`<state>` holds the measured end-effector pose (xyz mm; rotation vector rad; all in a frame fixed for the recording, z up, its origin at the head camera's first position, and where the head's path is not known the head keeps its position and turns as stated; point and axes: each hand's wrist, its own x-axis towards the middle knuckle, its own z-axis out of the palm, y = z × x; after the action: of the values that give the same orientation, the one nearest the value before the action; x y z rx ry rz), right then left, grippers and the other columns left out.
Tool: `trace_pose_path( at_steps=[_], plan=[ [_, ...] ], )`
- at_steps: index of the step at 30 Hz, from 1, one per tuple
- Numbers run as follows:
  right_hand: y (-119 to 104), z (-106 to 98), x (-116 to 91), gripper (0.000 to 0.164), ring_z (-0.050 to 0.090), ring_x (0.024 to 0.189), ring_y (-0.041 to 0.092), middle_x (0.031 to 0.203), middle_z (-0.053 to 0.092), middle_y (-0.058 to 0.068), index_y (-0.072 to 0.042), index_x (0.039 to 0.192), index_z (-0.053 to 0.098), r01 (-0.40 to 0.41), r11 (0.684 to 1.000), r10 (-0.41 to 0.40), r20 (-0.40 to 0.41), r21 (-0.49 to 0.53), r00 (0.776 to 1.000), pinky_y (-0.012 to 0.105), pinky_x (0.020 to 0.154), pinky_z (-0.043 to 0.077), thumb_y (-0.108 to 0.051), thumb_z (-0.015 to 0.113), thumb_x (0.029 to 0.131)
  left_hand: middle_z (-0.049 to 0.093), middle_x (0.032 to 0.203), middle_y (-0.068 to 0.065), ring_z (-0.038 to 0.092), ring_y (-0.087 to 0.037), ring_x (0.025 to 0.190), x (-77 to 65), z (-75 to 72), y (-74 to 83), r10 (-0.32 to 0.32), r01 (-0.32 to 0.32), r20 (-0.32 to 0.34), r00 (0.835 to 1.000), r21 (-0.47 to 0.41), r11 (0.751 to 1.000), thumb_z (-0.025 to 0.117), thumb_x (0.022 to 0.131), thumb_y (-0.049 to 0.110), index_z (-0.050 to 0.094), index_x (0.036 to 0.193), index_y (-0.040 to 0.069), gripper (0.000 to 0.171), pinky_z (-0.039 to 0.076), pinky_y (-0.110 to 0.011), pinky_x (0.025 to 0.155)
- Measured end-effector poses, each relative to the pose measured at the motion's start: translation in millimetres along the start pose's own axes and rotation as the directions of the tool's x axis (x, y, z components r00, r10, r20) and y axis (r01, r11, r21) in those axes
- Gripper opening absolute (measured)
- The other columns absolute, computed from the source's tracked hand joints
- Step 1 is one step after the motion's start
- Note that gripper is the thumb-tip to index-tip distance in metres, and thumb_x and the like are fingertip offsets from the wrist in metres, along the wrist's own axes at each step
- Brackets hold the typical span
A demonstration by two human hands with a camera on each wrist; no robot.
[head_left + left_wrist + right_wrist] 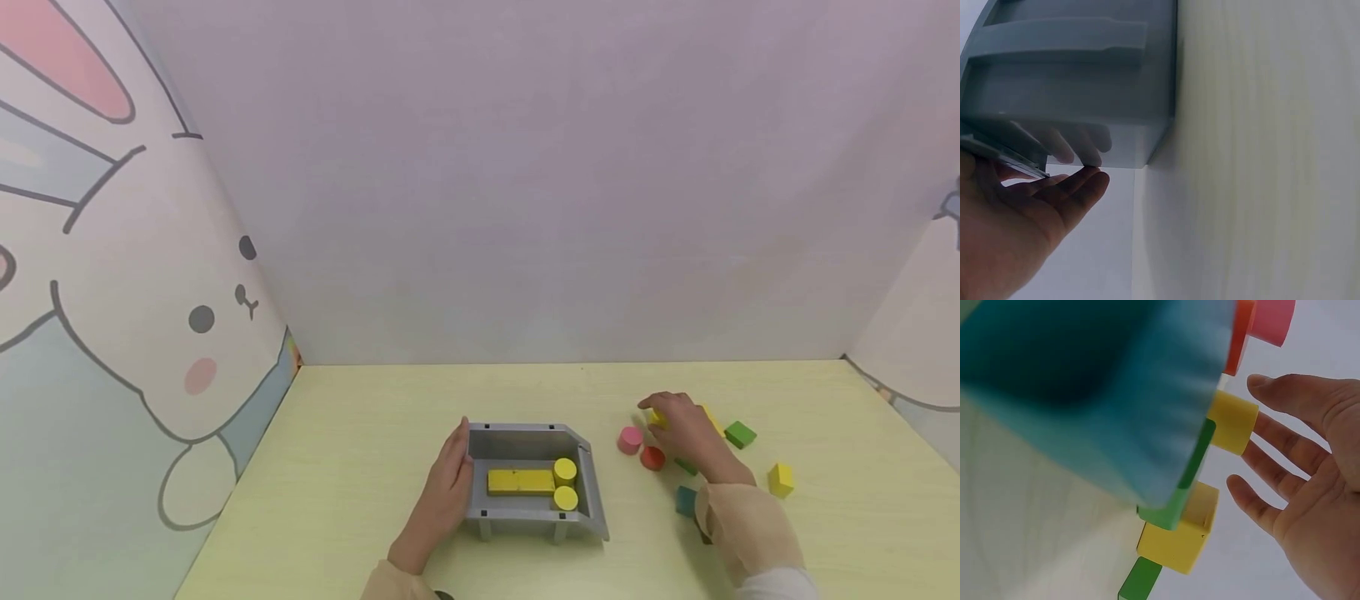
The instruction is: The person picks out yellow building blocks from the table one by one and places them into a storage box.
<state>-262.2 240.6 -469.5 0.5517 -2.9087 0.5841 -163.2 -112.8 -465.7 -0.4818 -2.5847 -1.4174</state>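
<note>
Right of the bin (pixel 517 446), the right hand (pixel 686 429) is spread, thumb parted from the fingers, over a loose yellow cylinder (pixel 1233 422); whether skin touches it cannot be told. At the bin's left side, the left hand (pixel 442 492) rests against the wall, fingers fairly straight. In the bin are a yellow bar (pixel 521 482) and, at the bar's right end, a pair of yellow cylinders (pixel 565 472). A pink cylinder (pixel 631 440) and a red cylinder (pixel 652 458) stand right of the bin, near the right hand. A good grip would likely set thumb and fingers on opposite sides of the curved wall, taking care not to nudge the red one; light pressure from the left should steady the bin.
</note>
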Motion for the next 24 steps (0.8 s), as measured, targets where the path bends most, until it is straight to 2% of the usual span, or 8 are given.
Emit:
trace_pose_path(
  at_steps=[10, 19, 24],
  plan=[
    [1.8, 3.7, -0.6, 0.026, 0.05, 0.097, 0.043, 0.107, 0.061, 0.026, 0.004, 0.102, 0.062, -0.044, 0.998, 0.042, 0.051, 0.037, 0.998, 0.061, 0.086, 0.045, 0.003, 0.061, 0.076, 0.021, 0.148, -0.024, 0.019, -0.034, 0.134, 0.1, 1.1, -0.9, -0.007, 0.007, -0.002, 1.0, 0.004, 1.0, 0.03, 0.097, 0.004, 0.015, 0.143, -0.002, 0.048, 0.024, -0.053, 0.109],
    [1.5, 3.4, -2.1, 0.027, 0.051, 0.096, 0.044, 0.103, 0.062, 0.026, 0.005, 0.098, 0.064, -0.027, 0.999, 0.025, 0.036, 0.038, 0.999, 0.061, 0.087, 0.045, 0.011, 0.054, 0.074, 0.021, 0.148, -0.024, 0.019, -0.033, 0.135, -0.2, 2.1, -4.1, -0.023, 0.023, 0.005, 1.0, -0.001, 1.0, 0.029, 0.098, 0.005, 0.015, 0.144, -0.001, 0.048, 0.024, -0.055, 0.109],
    [2.7, 4.0, -1.8, 0.027, 0.051, 0.096, 0.044, 0.102, 0.062, 0.026, 0.006, 0.097, 0.064, -0.033, 0.998, 0.031, 0.042, 0.051, 0.999, 0.061, 0.088, 0.044, 0.012, 0.053, 0.074, 0.021, 0.149, -0.023, 0.018, -0.034, 0.135, -0.6, 1.8, -3.2, -0.024, 0.024, 0.008, 1.0, 0.0, 1.0, 0.029, 0.098, 0.005, 0.014, 0.144, 0.0, 0.048, 0.024, -0.055, 0.109]
  ],
)
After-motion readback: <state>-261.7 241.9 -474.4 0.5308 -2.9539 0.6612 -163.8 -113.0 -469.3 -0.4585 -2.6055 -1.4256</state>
